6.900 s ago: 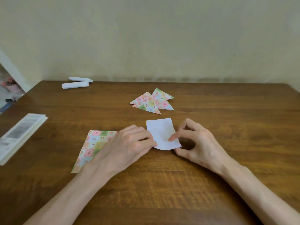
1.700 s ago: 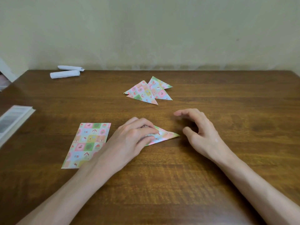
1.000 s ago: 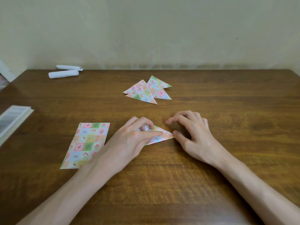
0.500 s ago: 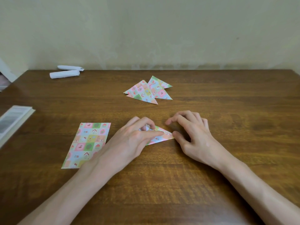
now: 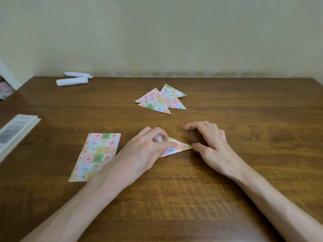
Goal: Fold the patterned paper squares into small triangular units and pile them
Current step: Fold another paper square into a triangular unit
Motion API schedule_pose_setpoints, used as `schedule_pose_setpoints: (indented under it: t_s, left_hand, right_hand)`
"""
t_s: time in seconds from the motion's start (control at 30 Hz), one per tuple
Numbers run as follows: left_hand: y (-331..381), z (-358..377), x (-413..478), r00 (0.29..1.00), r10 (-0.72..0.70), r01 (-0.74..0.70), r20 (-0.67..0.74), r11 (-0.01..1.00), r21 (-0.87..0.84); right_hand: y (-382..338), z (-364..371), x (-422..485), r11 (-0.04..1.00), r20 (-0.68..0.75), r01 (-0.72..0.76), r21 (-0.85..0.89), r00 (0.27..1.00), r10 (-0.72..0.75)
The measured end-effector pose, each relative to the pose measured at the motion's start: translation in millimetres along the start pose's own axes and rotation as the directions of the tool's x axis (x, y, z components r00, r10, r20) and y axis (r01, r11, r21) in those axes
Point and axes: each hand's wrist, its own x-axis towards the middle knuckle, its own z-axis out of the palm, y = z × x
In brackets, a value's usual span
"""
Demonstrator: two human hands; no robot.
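Between the hands lies a nearly folded triangular unit [image 5: 178, 148], the left hand [image 5: 145, 152] curled over and pinching it, the right hand [image 5: 211, 145] loosely spread, thumb at its tip; beyond them a few finished units [image 5: 160, 100] sit piled, unfolded paper [image 5: 97, 154] waits beside the left wrist, no container visible.

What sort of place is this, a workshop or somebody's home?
Probably a home desk used for paper craft: a wooden table against a plain wall, a patterned paper sheet, and a pile of folded triangles.
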Motion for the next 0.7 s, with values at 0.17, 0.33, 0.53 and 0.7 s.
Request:
schedule_pose_setpoints:
  t_s: [0.17, 0.33, 0.53, 0.7]
  left_hand:
    - [0.7, 0.7, -0.5, 1.0, 0.003, -0.003, -0.017, 1.0, 0.001]
    - [1.3, 1.6, -0.7, 1.0, 0.003, -0.003, -0.031, 1.0, 0.0]
    - [2.8, 0.5, -1.6, 1.0, -0.009, 0.009, -0.025, 1.0, -0.003]
    - [0.5, -0.2, -2.6, 1.0, -0.023, 0.023, -0.016, 1.0, 0.003]
  right_hand:
    - [0.8, 1.3, 0.0, 0.998, 0.002, 0.027, -0.06, 1.0, -0.027]
    - [-1.0, 1.0, 1.0, 0.994, 0.006, 0.051, -0.102, 0.999, -0.05]
    - [-1.7, -1.2, 2.5, 0.998, 0.028, 0.02, -0.06, 0.999, -0.018]
    - [-0.4, -6.2, 3.8, 0.993, 0.029, -0.04, 0.108, 0.999, 0.038]
